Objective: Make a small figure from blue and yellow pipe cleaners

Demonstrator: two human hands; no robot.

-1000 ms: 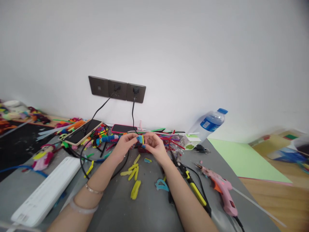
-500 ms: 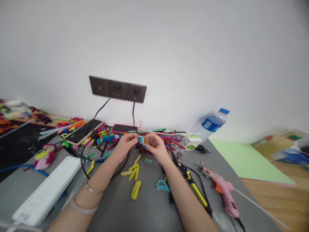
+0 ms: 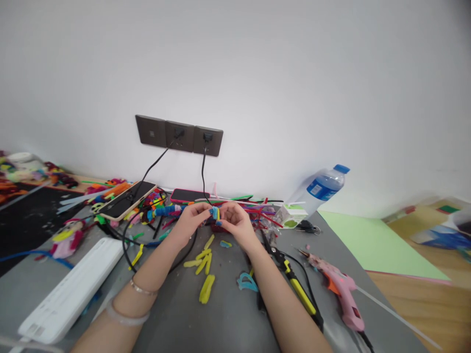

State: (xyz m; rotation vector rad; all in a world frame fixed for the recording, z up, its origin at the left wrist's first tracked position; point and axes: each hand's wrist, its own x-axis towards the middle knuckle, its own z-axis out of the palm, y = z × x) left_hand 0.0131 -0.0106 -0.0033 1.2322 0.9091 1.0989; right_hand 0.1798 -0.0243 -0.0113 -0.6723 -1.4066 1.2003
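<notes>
Between my fingertips is a small blue and yellow fuzzy piece (image 3: 216, 213), which looks like bent pipe cleaner. My left hand (image 3: 189, 223) pinches its left side. My right hand (image 3: 237, 225) grips its right side with thumb and fingers. Below my hands, several yellow pipe-cleaner pieces (image 3: 203, 260) lie on the grey table (image 3: 176, 318), with a folded yellow one (image 3: 206, 289) nearer me. A second little blue and yellow piece (image 3: 225, 243) rests just under my right hand. Beside my right forearm lies a light blue looped piece (image 3: 247, 282).
On the right are yellow-handled pliers (image 3: 300, 291) and a pink glue gun (image 3: 340, 289). A water bottle (image 3: 324, 189) leans on the wall behind a small white box (image 3: 290, 215). At left lie a white power strip (image 3: 71, 289), a phone (image 3: 127, 201) and black cables (image 3: 127, 250).
Almost nothing differs. Both hands stay in the same place, holding the blue and yellow piece.
</notes>
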